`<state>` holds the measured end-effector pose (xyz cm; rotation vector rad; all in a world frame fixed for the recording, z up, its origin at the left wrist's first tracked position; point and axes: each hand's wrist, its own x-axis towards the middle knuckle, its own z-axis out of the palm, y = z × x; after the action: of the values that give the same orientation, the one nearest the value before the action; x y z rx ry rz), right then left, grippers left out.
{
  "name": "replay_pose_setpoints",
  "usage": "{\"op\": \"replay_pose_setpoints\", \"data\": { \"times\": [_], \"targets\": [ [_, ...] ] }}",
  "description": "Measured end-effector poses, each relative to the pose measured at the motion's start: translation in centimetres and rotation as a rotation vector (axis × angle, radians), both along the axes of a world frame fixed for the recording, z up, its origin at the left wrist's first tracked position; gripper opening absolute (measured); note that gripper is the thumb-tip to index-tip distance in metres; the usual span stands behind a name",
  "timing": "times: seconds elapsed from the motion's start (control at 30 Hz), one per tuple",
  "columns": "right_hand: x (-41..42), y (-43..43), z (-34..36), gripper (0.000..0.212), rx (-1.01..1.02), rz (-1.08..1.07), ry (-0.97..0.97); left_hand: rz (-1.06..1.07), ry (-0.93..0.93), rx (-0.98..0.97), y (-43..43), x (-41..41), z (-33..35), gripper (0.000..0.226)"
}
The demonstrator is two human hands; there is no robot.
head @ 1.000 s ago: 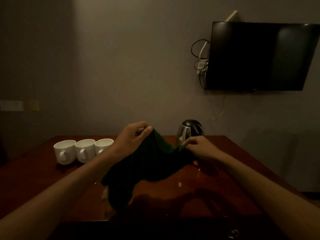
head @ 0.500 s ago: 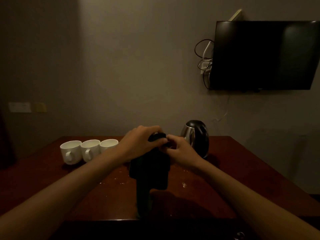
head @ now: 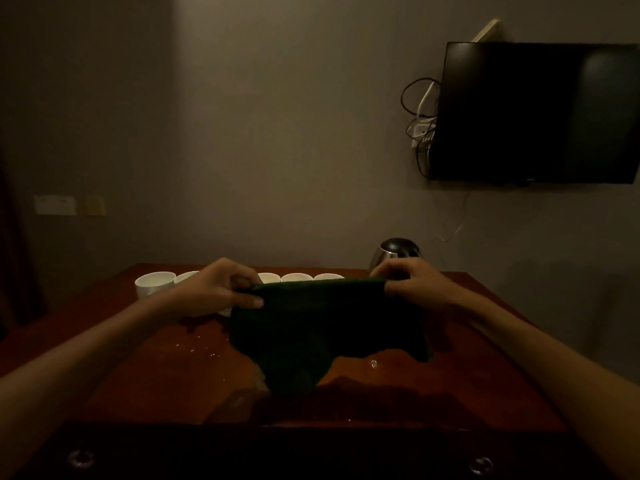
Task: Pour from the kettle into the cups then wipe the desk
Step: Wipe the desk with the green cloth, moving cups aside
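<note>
A dark green cloth [head: 322,327] hangs spread above the wooden desk [head: 166,372]. My left hand [head: 218,289] pinches its upper left corner and my right hand [head: 412,285] pinches its upper right corner. Its lower edge droops close to the desk top. Several white cups [head: 154,284] stand in a row at the desk's far edge, partly hidden behind my left hand and the cloth. A steel kettle [head: 394,251] with a dark lid stands at the far right, behind my right hand. Water drops [head: 373,363] glint on the desk.
A dark TV [head: 533,112] hangs on the wall at the upper right, with tangled cables [head: 420,116] beside it. Wall switches [head: 55,205] sit at the left. Two drawer knobs [head: 81,459] show on the desk front.
My hands were together with the cloth bunched half a second ago. They have pulled apart and the cloth is now stretched wide between them. The view has shifted left, showing more cups.
</note>
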<state>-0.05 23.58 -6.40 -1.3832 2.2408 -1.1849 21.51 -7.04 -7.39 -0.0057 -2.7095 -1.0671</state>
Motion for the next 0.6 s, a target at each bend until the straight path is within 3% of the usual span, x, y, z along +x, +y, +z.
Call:
{"op": "replay_pose_setpoints", "data": {
  "times": [0.13,0.37,0.6],
  "targets": [
    [0.1,0.9,0.3,0.021,0.085,0.002,0.024,0.029,0.024,0.062,-0.5,0.7,0.3,0.021],
    [1.4,2.8,0.6,0.022,-0.047,-0.098,0.167,0.097,0.12,0.185,-0.4,2.7,0.1,0.014],
    [3.3,4.4,0.8,0.02,-0.256,-0.218,0.019,0.165,0.287,0.1,1.0,4.0,0.9,0.013]
  ]
}}
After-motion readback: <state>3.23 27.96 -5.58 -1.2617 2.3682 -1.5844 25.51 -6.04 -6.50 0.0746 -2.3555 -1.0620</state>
